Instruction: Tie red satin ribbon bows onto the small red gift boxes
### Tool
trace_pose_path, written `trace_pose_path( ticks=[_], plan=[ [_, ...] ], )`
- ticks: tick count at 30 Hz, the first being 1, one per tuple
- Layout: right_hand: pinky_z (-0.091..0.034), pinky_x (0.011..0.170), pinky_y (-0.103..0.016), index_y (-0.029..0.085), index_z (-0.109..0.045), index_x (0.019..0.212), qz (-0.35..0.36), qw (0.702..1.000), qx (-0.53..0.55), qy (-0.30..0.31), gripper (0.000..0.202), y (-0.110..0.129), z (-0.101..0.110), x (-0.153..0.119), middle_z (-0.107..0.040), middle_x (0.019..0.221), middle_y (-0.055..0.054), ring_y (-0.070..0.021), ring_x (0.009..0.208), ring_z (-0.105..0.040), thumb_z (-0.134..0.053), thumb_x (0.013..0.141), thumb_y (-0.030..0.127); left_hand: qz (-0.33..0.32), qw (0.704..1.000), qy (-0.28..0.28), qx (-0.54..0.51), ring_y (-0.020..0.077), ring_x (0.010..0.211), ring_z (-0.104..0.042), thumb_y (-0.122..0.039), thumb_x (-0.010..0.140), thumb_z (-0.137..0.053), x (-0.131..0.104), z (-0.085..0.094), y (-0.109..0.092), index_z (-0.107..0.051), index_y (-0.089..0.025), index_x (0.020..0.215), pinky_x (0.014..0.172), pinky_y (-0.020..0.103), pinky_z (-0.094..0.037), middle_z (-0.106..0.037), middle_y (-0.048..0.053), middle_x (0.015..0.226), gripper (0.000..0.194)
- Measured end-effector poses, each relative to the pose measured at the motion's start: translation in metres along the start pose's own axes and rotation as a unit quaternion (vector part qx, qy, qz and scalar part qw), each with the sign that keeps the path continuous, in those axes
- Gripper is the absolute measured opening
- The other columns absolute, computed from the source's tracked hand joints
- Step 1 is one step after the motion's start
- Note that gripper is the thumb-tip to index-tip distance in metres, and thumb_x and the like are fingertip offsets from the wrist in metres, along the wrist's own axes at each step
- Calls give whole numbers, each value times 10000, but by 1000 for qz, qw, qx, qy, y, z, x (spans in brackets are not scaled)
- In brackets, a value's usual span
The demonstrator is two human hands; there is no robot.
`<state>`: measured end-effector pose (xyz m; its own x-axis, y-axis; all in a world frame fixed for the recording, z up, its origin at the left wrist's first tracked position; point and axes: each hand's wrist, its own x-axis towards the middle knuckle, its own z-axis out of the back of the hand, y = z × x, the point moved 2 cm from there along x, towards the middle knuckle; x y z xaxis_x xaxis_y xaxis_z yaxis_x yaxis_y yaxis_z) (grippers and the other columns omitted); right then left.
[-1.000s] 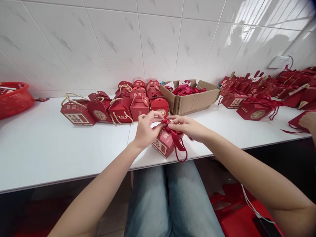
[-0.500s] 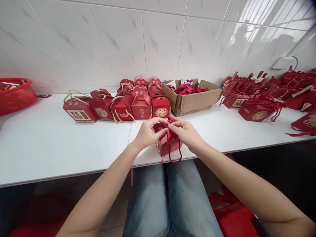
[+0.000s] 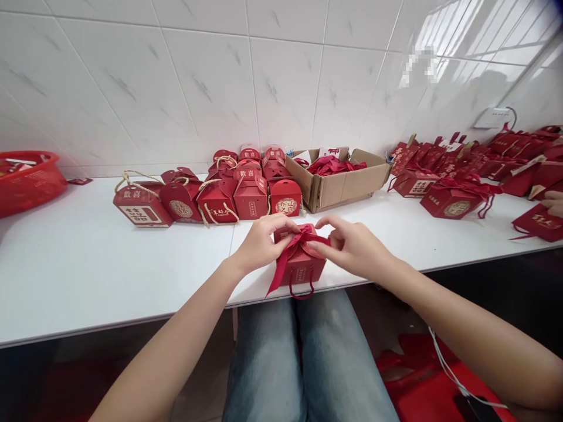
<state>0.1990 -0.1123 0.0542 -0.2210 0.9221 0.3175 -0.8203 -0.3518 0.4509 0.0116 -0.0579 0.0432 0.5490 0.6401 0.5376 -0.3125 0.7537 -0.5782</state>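
Note:
A small red gift box (image 3: 301, 271) stands near the table's front edge, with a dark red cord handle hanging at its front. Red ribbon (image 3: 281, 264) is knotted across its top, one tail slanting down the left front. My left hand (image 3: 266, 240) pinches the ribbon beside the knot between thumb and fingers. To the right of the knot, my right hand (image 3: 352, 246) has its thumb against the ribbon and its index finger raised apart. The right part of the ribbon runs to its curled fingers, which partly hide the grip.
Several red boxes (image 3: 250, 196) with rope handles stand behind, left of a cardboard box (image 3: 347, 190) of ribbon. Ribboned boxes (image 3: 453, 199) crowd the right side. Another person's hand (image 3: 553, 204) shows at the right edge. A red plastic basket (image 3: 33, 184) sits far left.
My right hand has moved right from the knot, and its index finger has lifted. The ribbon now spreads out to both sides, and the box front faces me more squarely.

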Motion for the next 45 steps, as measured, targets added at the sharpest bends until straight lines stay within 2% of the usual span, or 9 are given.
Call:
trace_pose_path(
  ticks=[3,6,9,14,19,24,33,38,45],
  plan=[
    [-391,549,-258,184,-603,1021,9,997,72,-10,325,-8,5,15,-653,719,-23,-134,576,-552,-505,875,456,-26,999,-3,32,140,700,-584,-175,822,-552,1,2,-2,-657,-188,830,705,287,-467,-659,32,781,106],
    [-469,649,-266,184,-591,1119,49,976,208,48,325,-13,-1,31,-667,1007,-68,-136,738,-601,-509,879,388,-45,997,-9,60,160,779,-613,-189,823,-558,1,4,-1,-648,-203,828,784,315,-450,-685,30,814,92],
    [-469,587,-255,148,-600,1078,26,956,280,87,317,-14,-7,38,-668,866,-54,-120,649,-575,-560,843,357,-54,993,-15,105,169,837,-621,-203,834,-545,2,4,0,-638,-210,834,831,331,-409,-691,19,816,93],
    [-406,517,-220,137,-613,989,36,950,303,67,225,-12,-8,38,-591,679,5,-88,546,-494,-578,812,273,-88,976,-25,195,166,853,-617,-182,859,-487,3,5,-2,-606,-218,895,884,354,-333,-696,14,867,129],
    [-416,615,-233,168,-678,1036,154,962,221,33,275,-19,-11,36,-603,776,-19,-102,640,-500,-507,822,182,-75,969,-51,230,178,866,-623,-139,801,-528,1,13,0,-496,-207,1067,901,359,-304,-699,-4,835,276],
    [-419,662,-245,209,-579,1269,251,959,117,68,528,-22,-14,33,-556,781,-22,-123,685,-498,-427,785,62,-65,970,-33,231,180,841,-616,-141,783,-529,-2,16,4,-506,-215,1031,902,368,-293,-696,-9,852,259],
    [-435,691,-297,241,-615,1221,339,938,-33,64,407,-24,-4,24,-549,854,-88,-178,779,-500,-389,903,126,-49,960,-18,276,193,842,-595,-167,783,-535,-5,18,3,-580,-232,937,918,420,-256,-700,0,861,173],
    [-467,732,-323,191,-503,1311,284,959,-5,19,403,-24,-3,23,-562,947,-109,-188,823,-531,-378,928,178,23,975,14,223,223,938,-526,-155,773,-502,-2,14,5,-579,-224,795,902,425,-307,-647,21,906,105],
    [-460,694,-303,164,-621,936,194,979,57,15,196,-24,-5,25,-615,884,-89,-172,778,-563,-430,898,179,64,992,72,85,217,1034,-484,-145,767,-486,4,9,3,-502,-223,819,938,392,-382,-584,29,1001,95]
  ],
)
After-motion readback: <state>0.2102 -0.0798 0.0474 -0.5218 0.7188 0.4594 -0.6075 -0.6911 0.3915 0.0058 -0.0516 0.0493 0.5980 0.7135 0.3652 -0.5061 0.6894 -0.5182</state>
